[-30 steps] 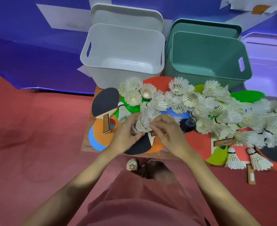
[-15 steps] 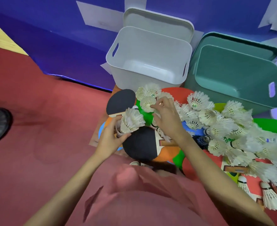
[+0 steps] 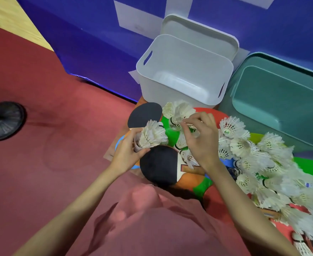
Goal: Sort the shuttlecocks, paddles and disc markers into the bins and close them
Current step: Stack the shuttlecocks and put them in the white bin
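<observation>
Viewing from the head camera, a nested stack of shuttlecocks point(image 3: 152, 134) is gripped in the left hand point(image 3: 127, 154), just in front of the white bin point(image 3: 184, 71), which stands open with nothing visible inside. A further shuttlecock point(image 3: 179, 112) is pinched by the right hand point(image 3: 201, 139), fingers curled, above the loose pile point(image 3: 262, 159) right of that bin. Feathers could be crushed, or the stack tipped apart, if nesting is forced off-axis. Both forearms are extended forward, wrists angled inward.

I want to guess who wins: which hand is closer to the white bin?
Right. The right hand pinches a shuttlecock just below the white bin. The left hand grips a stack of shuttlecocks lower and further left.
</observation>
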{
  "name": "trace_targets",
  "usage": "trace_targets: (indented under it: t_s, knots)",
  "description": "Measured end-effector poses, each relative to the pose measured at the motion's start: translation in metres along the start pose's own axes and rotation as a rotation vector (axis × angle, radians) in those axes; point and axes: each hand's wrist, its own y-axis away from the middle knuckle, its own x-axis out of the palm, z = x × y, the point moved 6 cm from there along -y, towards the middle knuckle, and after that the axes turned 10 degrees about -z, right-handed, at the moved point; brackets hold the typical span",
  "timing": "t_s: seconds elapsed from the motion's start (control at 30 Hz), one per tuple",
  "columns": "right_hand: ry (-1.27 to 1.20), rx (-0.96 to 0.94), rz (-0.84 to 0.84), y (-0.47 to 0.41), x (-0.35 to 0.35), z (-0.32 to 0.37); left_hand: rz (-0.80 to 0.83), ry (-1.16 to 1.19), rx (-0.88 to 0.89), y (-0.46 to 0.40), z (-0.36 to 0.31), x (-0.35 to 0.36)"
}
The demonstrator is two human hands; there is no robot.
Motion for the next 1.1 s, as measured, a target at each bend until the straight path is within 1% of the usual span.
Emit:
trace_targets:
  t_s: [0.07, 0.13, 0.2, 0.27, 0.37, 0.47, 0.53, 0.6, 0.67, 0.7, 0.8, 0.87, 0.97, 1.03, 1.1]
  knots:
    - [-0.145, 0.054, -0.024, 0.003, -0.011, 0.008, 0.004, -0.011, 0.02, 0.001, -0.004, 0.001]
    - [-0.236, 0.117, 0.045, 0.01, -0.009, 0.011, 0.013, -0.01, 0.033, 0.002, -0.007, 0.003]
    - [-0.272, 0.148, 0.12, 0.02, -0.002, 0.011, 0.031, 0.009, 0.029, 0.003, -0.01, 0.007]
    - [-0.291, 0.135, 0.178, 0.028, 0.005, 0.012, 0.049, 0.03, 0.045, 0.005, -0.016, 0.01]
    - [-0.317, 0.132, 0.229, 0.034, 0.011, 0.012, 0.072, 0.03, 0.078, 0.006, -0.023, 0.012]
    - [-0.37, 0.126, 0.282, 0.034, 0.013, 0.015, 0.027, 0.002, 0.085, 0.006, -0.022, 0.006]
    - [-0.41, 0.151, 0.28, 0.03, 0.013, 0.015, 0.003, 0.014, 0.051, 0.005, -0.019, 0.002]
    - [-0.416, 0.222, 0.206, 0.025, 0.011, 0.009, -0.028, 0.055, 0.02, 0.002, -0.015, -0.006]
    - [-0.369, 0.3, 0.146, 0.024, 0.013, -0.003, -0.062, 0.065, 0.007, -0.002, -0.011, -0.016]
    - [-0.323, 0.339, 0.152, 0.026, 0.018, -0.01, -0.073, 0.057, 0.004, -0.004, -0.008, -0.021]
    - [-0.173, 0.429, 0.258, 0.038, 0.041, -0.024, -0.075, 0.033, 0.003, -0.012, 0.004, -0.032]
    - [-0.065, 0.349, 0.354, 0.044, 0.057, -0.023, -0.05, 0.02, 0.014, -0.017, 0.01, -0.036]
    - [0.145, 0.152, 0.515, 0.053, 0.086, -0.016, 0.006, 0.032, 0.027, -0.028, 0.021, -0.041]
    - [0.237, 0.108, 0.544, 0.054, 0.1, -0.016, 0.038, 0.043, 0.032, -0.038, 0.027, -0.043]
    - [0.269, 0.123, 0.536, 0.051, 0.109, -0.017, 0.073, 0.063, 0.045, -0.048, 0.032, -0.046]
